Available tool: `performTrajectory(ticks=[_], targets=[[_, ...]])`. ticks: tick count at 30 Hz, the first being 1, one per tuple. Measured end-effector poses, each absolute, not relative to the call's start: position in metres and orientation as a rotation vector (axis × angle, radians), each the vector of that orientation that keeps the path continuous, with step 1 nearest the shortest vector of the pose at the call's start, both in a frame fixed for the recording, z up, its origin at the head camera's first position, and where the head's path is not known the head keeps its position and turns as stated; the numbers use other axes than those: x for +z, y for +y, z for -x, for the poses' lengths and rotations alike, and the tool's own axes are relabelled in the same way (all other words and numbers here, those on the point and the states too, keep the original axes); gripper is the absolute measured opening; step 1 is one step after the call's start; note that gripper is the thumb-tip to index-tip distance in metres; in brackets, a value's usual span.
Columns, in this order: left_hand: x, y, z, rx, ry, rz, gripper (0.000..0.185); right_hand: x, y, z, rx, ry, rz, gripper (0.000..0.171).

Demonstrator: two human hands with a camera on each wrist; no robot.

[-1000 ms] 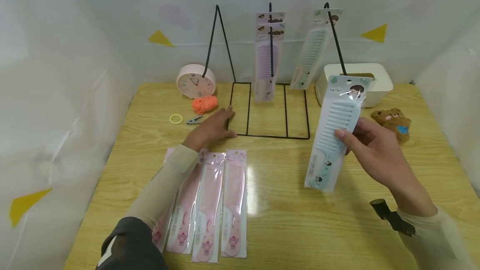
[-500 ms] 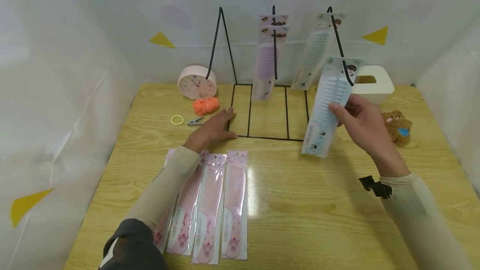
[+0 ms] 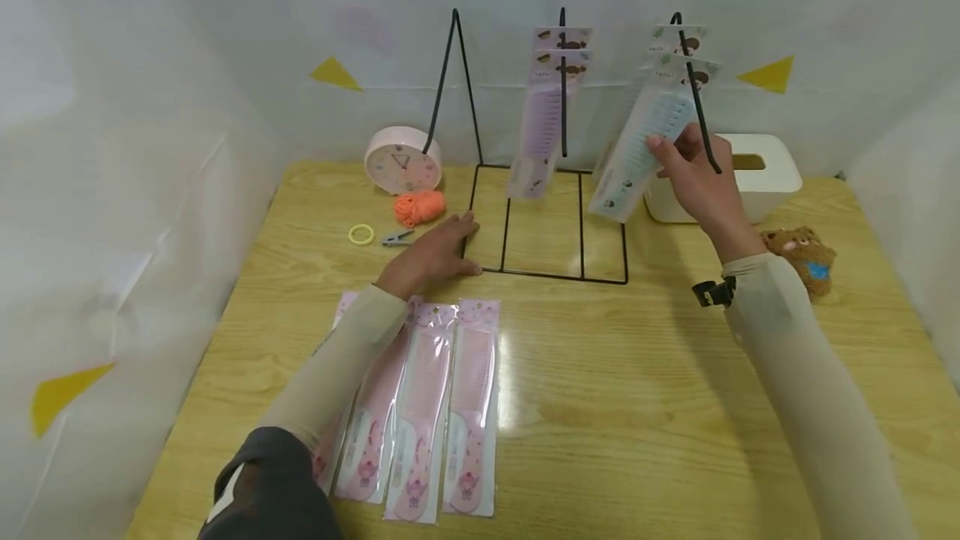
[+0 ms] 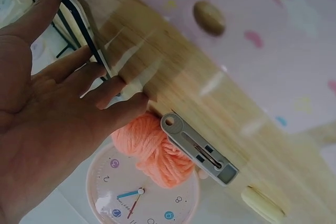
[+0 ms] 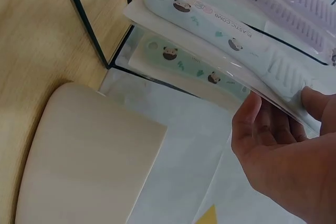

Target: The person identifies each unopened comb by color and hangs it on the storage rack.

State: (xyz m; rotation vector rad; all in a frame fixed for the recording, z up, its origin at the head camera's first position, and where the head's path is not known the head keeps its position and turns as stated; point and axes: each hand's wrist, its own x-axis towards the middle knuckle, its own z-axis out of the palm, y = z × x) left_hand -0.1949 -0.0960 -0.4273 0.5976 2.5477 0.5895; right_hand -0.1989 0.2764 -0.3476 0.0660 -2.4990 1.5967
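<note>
My right hand (image 3: 701, 186) pinches a packaged light-blue comb (image 3: 645, 152), thumb in front and fingers behind. The comb's card hangs on the right prong of a black wire rack (image 3: 551, 276), tilted, in front of another packaged comb (image 5: 184, 66) with a greener tint. Two packaged purple combs (image 3: 543, 119) hang on the middle prong; the left prong is bare. My left hand (image 3: 431, 255) rests at the rack's left base bar, fingers extended and thumb spread apart. Below it lie several packaged pink combs (image 3: 472, 407), partly hidden by the left forearm.
A pink clock (image 3: 402, 161), orange yarn (image 3: 420, 207), a grey clip (image 4: 199, 148) and a yellow ring (image 3: 361, 234) sit left of the rack. On the right are a white tissue box (image 3: 772, 177) and a brown plush bear (image 3: 806, 257).
My right hand has moved up and back, sliding the blue comb's card along the right prong towards the comb behind. My left hand has stayed at the rack's base.
</note>
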Motion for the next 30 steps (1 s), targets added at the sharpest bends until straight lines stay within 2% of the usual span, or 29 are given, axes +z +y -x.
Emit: performTrajectory(ticks=[4,7,13,15,23,26,30], targets=[[-0.426,-0.096,0.196,0.582,2.548,-0.601,0.082,-0.346,0.276,0.203,1.626,-2.49,-0.058,0.028],[-0.427,-0.097,0.196,0.562,2.558,-0.6,0.082,-0.346,0.275,0.199,1.615,-2.546,-0.015,0.034],[-0.427,-0.095,0.195,0.613,2.551,-0.599,0.086,-0.358,0.279,0.18,1.505,-2.839,0.17,0.08],[-0.427,-0.093,0.195,0.622,2.549,-0.588,0.089,-0.368,0.28,0.174,1.432,-2.989,0.165,0.09],[-0.427,-0.093,0.196,0.623,2.571,-0.578,0.091,-0.416,0.271,0.161,1.12,-3.339,-0.233,0.087],[-0.429,-0.096,0.195,0.647,2.578,-0.596,0.091,-0.425,0.265,0.16,1.007,-3.349,-0.269,0.093],[-0.432,-0.1,0.193,0.662,2.591,-0.629,0.09,-0.431,0.262,0.159,0.97,-3.347,-0.257,0.092]])
